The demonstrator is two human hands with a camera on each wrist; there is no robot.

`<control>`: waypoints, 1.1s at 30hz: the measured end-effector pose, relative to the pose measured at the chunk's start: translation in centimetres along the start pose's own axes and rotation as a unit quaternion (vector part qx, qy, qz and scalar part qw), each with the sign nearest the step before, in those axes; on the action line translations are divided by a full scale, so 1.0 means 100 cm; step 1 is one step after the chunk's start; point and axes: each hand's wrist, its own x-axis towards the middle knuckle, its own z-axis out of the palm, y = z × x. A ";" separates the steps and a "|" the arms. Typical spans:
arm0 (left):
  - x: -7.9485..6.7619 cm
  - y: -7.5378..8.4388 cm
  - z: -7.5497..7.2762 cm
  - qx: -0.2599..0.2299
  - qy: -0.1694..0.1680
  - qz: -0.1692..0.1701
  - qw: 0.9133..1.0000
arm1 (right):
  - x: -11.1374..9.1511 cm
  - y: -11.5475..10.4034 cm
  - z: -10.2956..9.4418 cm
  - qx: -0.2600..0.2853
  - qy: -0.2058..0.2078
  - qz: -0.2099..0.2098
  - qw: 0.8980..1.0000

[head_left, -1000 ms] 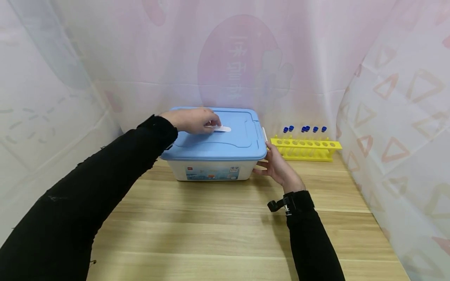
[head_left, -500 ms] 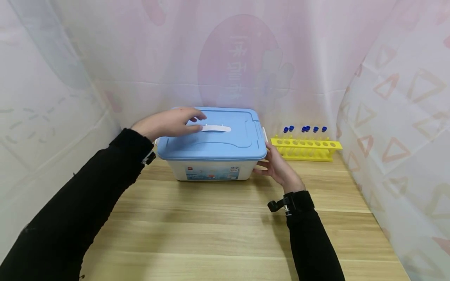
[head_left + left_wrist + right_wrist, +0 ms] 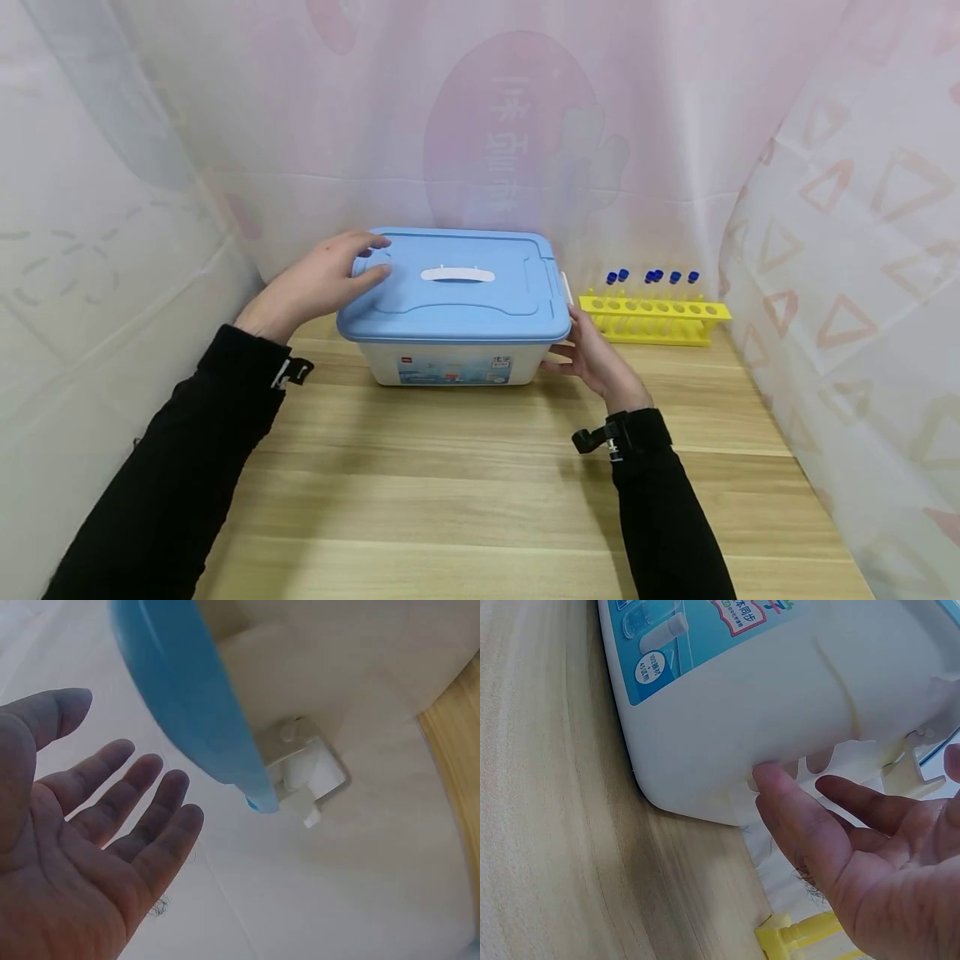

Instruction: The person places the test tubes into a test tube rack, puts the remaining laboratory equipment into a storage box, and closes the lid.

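A white storage box (image 3: 378, 363) with a blue lid (image 3: 510, 287) stands against the back curtain; a white handle (image 3: 459, 274) lies across the lid's top. My left hand (image 3: 318, 279) is at the lid's left end, fingers loosely spread and holding nothing. In the left wrist view that hand is apart from the lid's edge, near a white latch (image 3: 304, 772) on the box's end wall. My right hand (image 3: 596, 358) is at the box's right end below another white latch (image 3: 566, 287). Its fingertips (image 3: 776, 780) touch the wall, the fingers fairly straight.
A yellow test tube rack (image 3: 652, 308) stands right of the box, holding several tubes with blue caps (image 3: 649, 276). The wooden table (image 3: 450, 483) extends in front. Printed curtains (image 3: 847, 292) enclose the back and both sides.
My left hand has let go of the lid's handle and moved left to the lid's left end. The handle now lies flat. The right hand and the box have stayed put.
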 end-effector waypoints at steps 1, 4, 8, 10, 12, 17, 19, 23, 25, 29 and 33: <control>-0.003 -0.002 0.001 -0.004 0.008 -0.002 1.000 | 0.000 0.000 0.000 -0.001 0.001 0.000 1.000; -0.011 -0.007 0.006 -0.020 0.031 -0.010 0.999 | -0.001 0.000 -0.001 -0.003 0.004 -0.002 1.000; -0.020 -0.012 0.014 -0.041 0.058 -0.024 0.997 | -0.001 0.000 -0.001 -0.005 0.005 -0.005 1.000; -0.023 -0.015 0.018 -0.051 0.072 -0.031 0.996 | -0.002 0.000 -0.001 -0.006 0.005 -0.005 1.000; -0.025 -0.018 0.022 -0.064 0.089 -0.038 0.993 | -0.002 -0.001 -0.001 -0.004 0.006 -0.005 1.000; -0.030 -0.025 0.033 -0.106 0.123 -0.070 0.984 | -0.003 -0.003 -0.001 -0.005 0.010 -0.006 1.000; -0.031 -0.027 0.039 -0.123 0.136 -0.082 0.980 | -0.002 -0.003 -0.001 -0.007 0.010 -0.008 1.000; -0.033 -0.033 0.051 -0.151 0.164 -0.107 0.969 | -0.002 -0.002 -0.001 -0.011 0.010 -0.011 1.000; -0.033 -0.035 0.057 -0.166 0.174 -0.125 0.962 | -0.001 -0.002 -0.001 -0.011 0.012 -0.011 1.000; -0.033 -0.040 0.069 -0.209 0.178 -0.158 0.948 | -0.002 -0.003 -0.001 -0.014 0.013 -0.013 1.000; -0.033 -0.045 0.077 -0.256 0.174 -0.166 0.936 | -0.004 -0.004 -0.002 -0.021 0.011 -0.019 1.000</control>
